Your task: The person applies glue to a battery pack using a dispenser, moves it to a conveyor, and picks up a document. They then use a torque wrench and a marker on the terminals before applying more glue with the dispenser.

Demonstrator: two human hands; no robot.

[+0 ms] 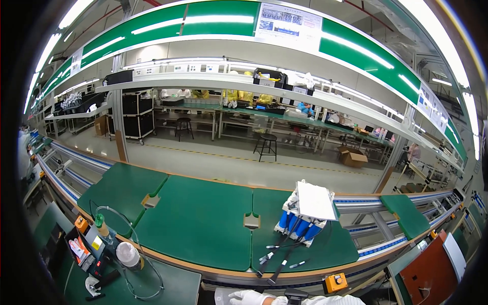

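Observation:
At the lower edge, my right hand [248, 297] in a white glove reaches in from the right. A black band [295, 295] circles its wrist. The fingers appear closed on a translucent plastic piece [222, 295], cut off by the picture's edge. My left hand is out of view. Beyond the right hand, a pack of blue cylinders [300, 227] in a white frame rests on a green pallet board [325, 256]. A white sheet [315, 201] covers its top. Several black cables with connectors [273, 274] trail from it toward me.
More green boards [195, 216] sit along the conveyor [363, 203]. The side table [175, 282] at lower left carries a white-lidded jar [128, 254], a coiled clear tube [161, 277] and a tool box [81, 249]. An orange switch box [335, 282] is mounted at the conveyor's near edge.

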